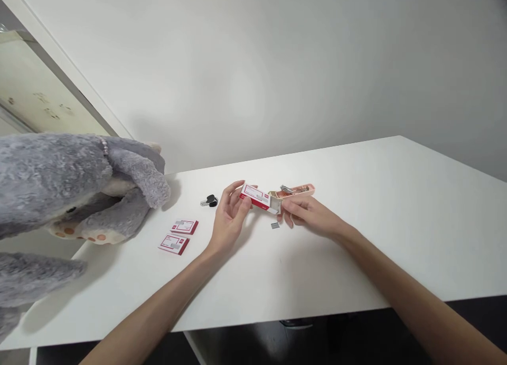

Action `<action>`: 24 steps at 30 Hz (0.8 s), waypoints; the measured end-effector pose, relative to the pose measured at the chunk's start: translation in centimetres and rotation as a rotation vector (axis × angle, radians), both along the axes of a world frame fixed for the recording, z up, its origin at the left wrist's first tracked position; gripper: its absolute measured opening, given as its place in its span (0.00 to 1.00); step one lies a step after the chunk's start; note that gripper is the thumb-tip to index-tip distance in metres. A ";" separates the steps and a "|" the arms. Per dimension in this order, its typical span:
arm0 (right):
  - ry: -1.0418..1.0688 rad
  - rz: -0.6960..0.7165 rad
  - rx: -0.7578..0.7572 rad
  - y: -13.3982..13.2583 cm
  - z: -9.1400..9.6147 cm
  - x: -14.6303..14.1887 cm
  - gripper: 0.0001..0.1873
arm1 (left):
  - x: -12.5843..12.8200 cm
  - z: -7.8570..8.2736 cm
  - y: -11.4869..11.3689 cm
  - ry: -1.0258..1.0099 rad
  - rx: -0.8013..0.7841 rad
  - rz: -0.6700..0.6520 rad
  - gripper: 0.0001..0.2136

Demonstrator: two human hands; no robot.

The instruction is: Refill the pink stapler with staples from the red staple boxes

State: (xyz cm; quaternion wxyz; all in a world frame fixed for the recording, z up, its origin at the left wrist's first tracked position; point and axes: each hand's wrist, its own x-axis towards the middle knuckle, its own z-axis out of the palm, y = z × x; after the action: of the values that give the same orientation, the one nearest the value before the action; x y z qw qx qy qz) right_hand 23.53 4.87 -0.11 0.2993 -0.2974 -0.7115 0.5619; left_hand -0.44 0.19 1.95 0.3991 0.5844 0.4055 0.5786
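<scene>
One red-and-white box [256,195] – gripped in our left hand [229,213], open end at our right hand [308,213], whose hold is unclear.

Tabletop [396,196] runs open right of stapler [301,191]; plush toy [59,164] blocks left.

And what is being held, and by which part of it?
The open box: the left hand holds it by the end away from its opening. The right hand is at the open end; whether it grips is unclear.
</scene>
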 end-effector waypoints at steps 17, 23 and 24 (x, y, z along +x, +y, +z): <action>0.138 0.156 -0.153 -0.2 0.1 0.4 0.26 | 0.7 0.3 -1.0 0.050 -0.068 -0.345 0.19; 0.189 0.139 -0.150 0.2 -0.6 0.3 0.28 | -0.5 0.7 -0.2 0.077 -0.021 -0.184 0.19; 0.201 0.131 -0.156 0.3 -0.6 0.3 0.27 | -1.0 0.8 0.3 0.075 0.010 -0.112 0.19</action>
State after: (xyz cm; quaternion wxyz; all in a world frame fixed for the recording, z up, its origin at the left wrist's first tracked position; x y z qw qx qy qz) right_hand 23.80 5.14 -0.75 0.3076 -0.2149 -0.6499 0.6609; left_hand -1.43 0.49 2.75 0.4123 0.6295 0.3841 0.5350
